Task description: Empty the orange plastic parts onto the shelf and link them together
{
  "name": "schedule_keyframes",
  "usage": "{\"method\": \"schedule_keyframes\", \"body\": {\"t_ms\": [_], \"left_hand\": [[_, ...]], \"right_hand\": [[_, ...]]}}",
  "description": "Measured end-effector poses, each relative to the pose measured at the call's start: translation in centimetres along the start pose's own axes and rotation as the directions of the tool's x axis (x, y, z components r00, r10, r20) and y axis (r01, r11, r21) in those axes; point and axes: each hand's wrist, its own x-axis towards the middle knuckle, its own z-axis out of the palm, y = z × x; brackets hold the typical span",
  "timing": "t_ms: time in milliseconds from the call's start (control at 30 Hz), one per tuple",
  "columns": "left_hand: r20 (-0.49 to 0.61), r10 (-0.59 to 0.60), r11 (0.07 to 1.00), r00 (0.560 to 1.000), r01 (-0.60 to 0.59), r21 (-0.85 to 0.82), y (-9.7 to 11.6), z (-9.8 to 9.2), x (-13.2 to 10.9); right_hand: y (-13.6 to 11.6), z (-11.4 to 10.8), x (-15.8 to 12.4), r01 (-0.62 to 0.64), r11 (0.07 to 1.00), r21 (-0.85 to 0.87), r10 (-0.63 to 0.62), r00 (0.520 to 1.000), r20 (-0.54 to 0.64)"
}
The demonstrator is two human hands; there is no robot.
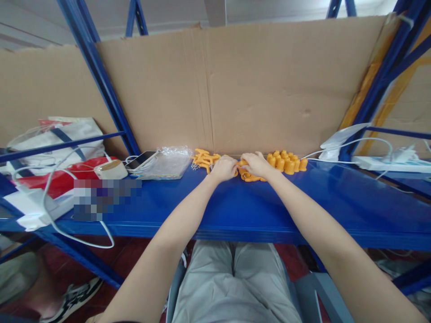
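Both my arms reach forward over a blue metal shelf [235,211]. My left hand [224,168] is closed, its fingers curled around a small orange plastic piece near the back of the shelf. My right hand [256,164] is closed too, pinching orange pieces [251,177] that lie between the two hands. A loose heap of orange pieces [204,159] lies just left of my left hand. Several upright orange caps [286,162] stand in a cluster just right of my right hand.
A cardboard sheet [256,85] backs the shelf. A clear plastic bag [168,162], a phone [141,159], a small white box [111,169] and white cables [50,193] lie to the left. A power strip [387,162] sits at right. Blue rack posts [101,80] frame both sides.
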Motion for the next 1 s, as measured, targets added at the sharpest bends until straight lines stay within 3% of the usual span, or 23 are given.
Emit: {"method": "schedule_keyframes", "body": {"t_ms": [267,433,633,1000], "left_hand": [[-0.011,-0.054,0.997,0.998,0.053,-0.056,0.18,-0.36,-0.19],[-0.004,-0.074,0.996,0.997,0.074,-0.045,0.24,-0.25,-0.08],[0.017,-0.089,0.995,0.996,0.089,-0.043,0.78,-0.53,0.12],[0.023,-0.097,0.995,0.995,0.098,-0.036,0.54,-0.19,0.07]], "right_hand": [[0.25,0.16,-0.45,0.063,0.997,0.043,-0.059,0.994,-0.096],[0.38,0.18,-0.25,0.074,0.997,0.020,-0.073,0.996,-0.042],[0.42,-0.10,-0.22,0.074,0.996,-0.039,-0.078,0.992,-0.098],[0.57,-0.31,-0.22,0.046,0.999,0.004,-0.046,0.999,-0.001]]}}
